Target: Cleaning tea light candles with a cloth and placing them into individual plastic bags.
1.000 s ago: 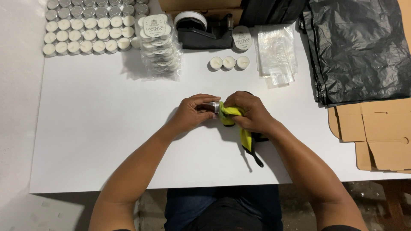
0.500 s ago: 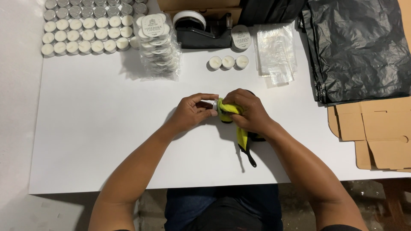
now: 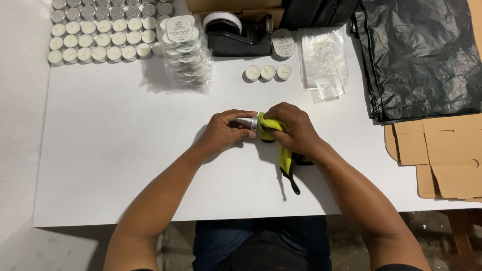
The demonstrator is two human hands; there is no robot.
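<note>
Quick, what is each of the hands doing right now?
Left hand: closed, holding a small tealight candle.
Right hand: closed, holding a yellow cloth against it.

The candle [image 3: 249, 122] is mostly hidden inside the left hand [image 3: 228, 131]; only its metal rim shows. The right hand [image 3: 293, 129] covers much of the yellow cloth [image 3: 281, 145]. The picture's edge cuts off the cardboard [image 3: 442, 155] and the black bags [image 3: 422, 55].

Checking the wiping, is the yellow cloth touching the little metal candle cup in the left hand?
Touching. The head view shows the yellow cloth pressed against the metal candle cup, no gap between them.
</note>
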